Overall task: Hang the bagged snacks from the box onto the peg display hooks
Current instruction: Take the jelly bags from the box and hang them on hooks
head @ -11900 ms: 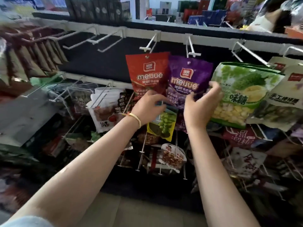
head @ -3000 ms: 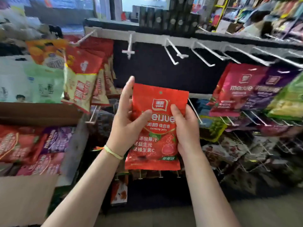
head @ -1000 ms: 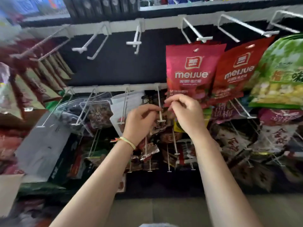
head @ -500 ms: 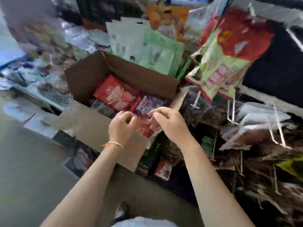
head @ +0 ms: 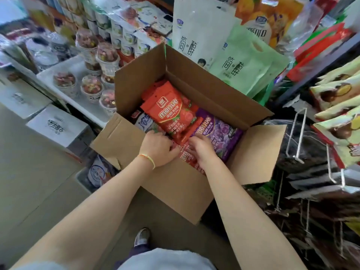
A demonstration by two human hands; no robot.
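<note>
Head view: both hands, off the hooks since a second ago, are reaching into the box (head: 175, 184); left hand (head: 158, 148) and right hand (head: 201, 150) are curling onto a red bag (head: 190, 159) between them, hold unclear.

Both hands off the peg hooks now, down in the cardboard box (head: 175, 191); left hand (head: 158, 148) and right hand (head: 201, 148) gripping a red bag (head: 191, 159) at near edge; view swung from display to box.

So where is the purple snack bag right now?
In the head view the purple bag lies inside the open cardboard box, at its right end beside the red bag, just right of the right hand.
</note>
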